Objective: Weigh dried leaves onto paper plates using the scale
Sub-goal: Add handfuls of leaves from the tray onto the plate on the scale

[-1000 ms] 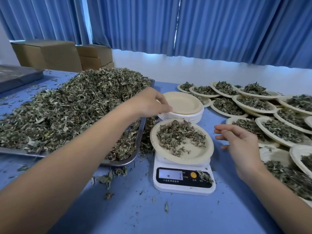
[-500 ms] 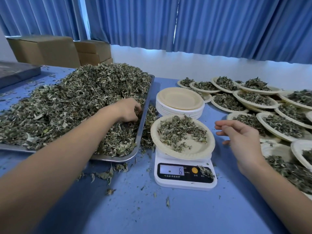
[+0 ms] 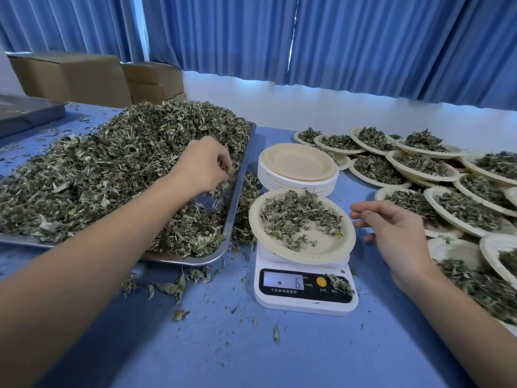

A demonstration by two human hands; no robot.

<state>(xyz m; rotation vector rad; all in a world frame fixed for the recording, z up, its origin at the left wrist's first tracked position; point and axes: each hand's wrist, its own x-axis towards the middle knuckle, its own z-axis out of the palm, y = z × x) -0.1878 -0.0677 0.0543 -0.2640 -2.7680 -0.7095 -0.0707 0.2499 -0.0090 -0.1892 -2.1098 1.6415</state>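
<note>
Crisp, papery stuff, these dried leaves (image 3: 112, 169), heaped high on the metal tray (image 3: 238, 189) at the left. The left hand (image 3: 204, 163) is over the tray's right side, fingers curled down around a small pinch of them, flakes poking out at the fingertips. The right hand (image 3: 391, 228) hovers just beside the rim of the paper plate (image 3: 330, 254), fingers loose and spread, holding nothing. That plate sits on the white scale (image 3: 305, 302) with a thin scatter of leaf across it, display reading 6. I'd judge the leaf near weightless, brittle and quick to shed; crumbs litter the blue table (image 3: 279, 359). So a soft cupped pinch from above, no squeezing, released low over the plate's middle. The plate looks light and bendy: take it by the rim. Empty plates (image 3: 299, 163) are stacked behind the scale, with filled plates (image 3: 419, 166) at the right.
</note>
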